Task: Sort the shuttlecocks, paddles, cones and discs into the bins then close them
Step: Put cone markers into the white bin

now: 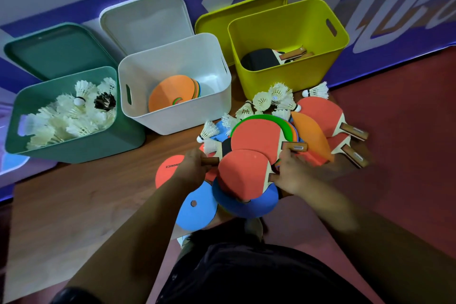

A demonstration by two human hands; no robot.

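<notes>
Both hands are gripping paddle handles over the mixed pile.

The left hand (191,168) is curling round a handle (211,161) whose blade is lying under the pile. The right hand (288,175) is curling round the handle of the front red paddle (243,173). Loose paddles (320,113), discs (197,207) and shuttlecocks (269,99) are lying just before the open bins. The green bin (74,148) is holding shuttlecocks, the white bin (172,121) discs, the yellow bin (271,86) paddles. The lids (148,22) are standing behind the bins.
</notes>
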